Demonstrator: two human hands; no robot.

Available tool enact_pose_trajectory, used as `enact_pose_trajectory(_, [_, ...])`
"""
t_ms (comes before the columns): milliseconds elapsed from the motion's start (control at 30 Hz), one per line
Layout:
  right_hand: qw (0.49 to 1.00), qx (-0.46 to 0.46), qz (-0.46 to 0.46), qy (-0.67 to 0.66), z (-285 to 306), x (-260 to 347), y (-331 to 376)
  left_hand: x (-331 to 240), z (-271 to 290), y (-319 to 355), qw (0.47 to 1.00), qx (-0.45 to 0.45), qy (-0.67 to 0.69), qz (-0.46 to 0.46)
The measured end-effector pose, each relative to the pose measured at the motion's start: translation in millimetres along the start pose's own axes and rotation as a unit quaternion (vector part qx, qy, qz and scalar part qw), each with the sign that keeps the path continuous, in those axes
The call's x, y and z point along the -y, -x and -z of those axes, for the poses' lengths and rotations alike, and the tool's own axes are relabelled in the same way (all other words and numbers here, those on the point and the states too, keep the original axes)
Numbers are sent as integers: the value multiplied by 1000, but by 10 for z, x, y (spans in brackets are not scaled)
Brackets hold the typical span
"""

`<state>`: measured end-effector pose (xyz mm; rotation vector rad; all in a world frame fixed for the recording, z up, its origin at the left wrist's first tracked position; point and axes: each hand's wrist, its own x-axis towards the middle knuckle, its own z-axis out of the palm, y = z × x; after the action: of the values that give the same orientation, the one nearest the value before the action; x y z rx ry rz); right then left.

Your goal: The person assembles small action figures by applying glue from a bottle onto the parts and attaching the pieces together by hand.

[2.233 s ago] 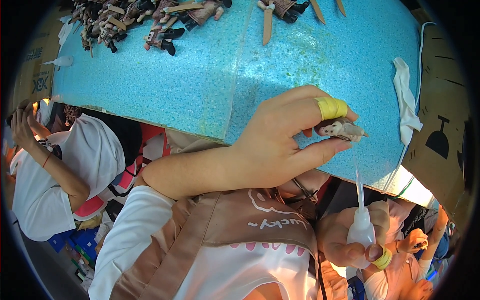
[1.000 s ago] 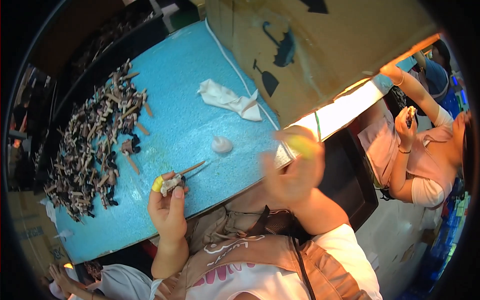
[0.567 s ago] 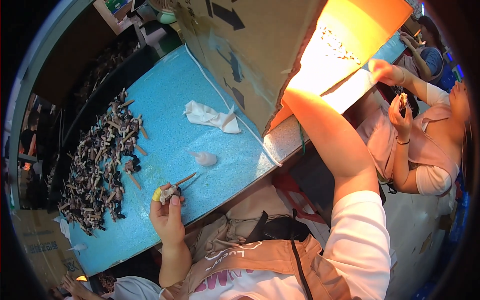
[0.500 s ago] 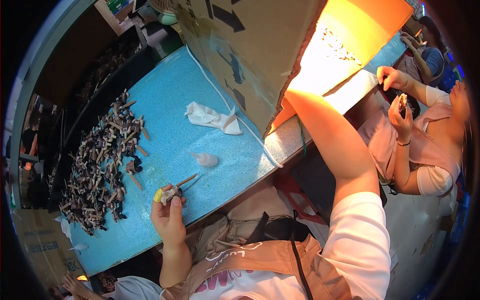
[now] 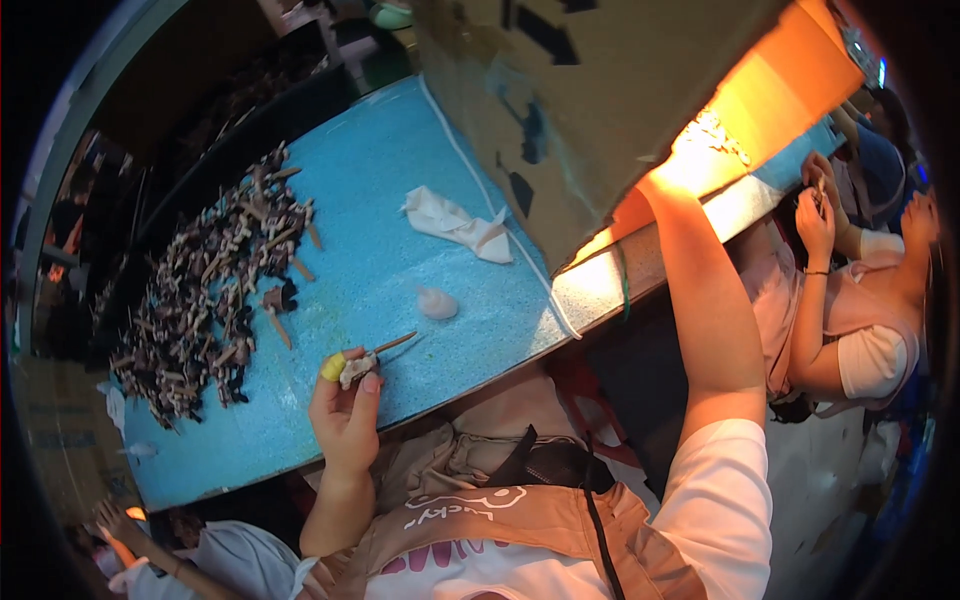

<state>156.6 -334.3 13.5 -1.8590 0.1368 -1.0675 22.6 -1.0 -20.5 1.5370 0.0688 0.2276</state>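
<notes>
My left hand (image 5: 345, 410) is shut on a small pale figure on a thin wooden stick (image 5: 362, 365), held just above the near edge of the blue foam mat (image 5: 400, 180); its forefinger wears a yellow wrap. A small white squeeze bottle (image 5: 437, 302) lies on the mat to the right of it. My right arm (image 5: 705, 300) stretches up and right, and its hand is hidden behind a brown cardboard divider (image 5: 590, 90).
A heap of dark figures on sticks (image 5: 205, 300) covers the mat's left part. A crumpled white cloth (image 5: 455, 220) lies near the divider. A person (image 5: 850, 310) sits at the right, hands raised. Another person's sleeve (image 5: 225, 565) shows at the lower left.
My right hand has left the white bottle on the mat and reached up to the right behind the cardboard. My left hand keeps hold of the figure.
</notes>
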Motion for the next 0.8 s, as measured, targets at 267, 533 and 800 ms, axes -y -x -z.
enact_pose_trajectory(267, [996, 80, 25, -32, 458, -16, -149, -101, 70, -33, 999, 31, 27, 18])
enact_pose_trajectory(533, [880, 323, -111, -330, -22, 1128, 1360, -210, 30, 35, 983, 178, 20, 34])
enact_pose_trajectory(800, [866, 428, 97, -240, -322, 1294, 1363, -214, 113, 47, 981, 150, -66, -106])
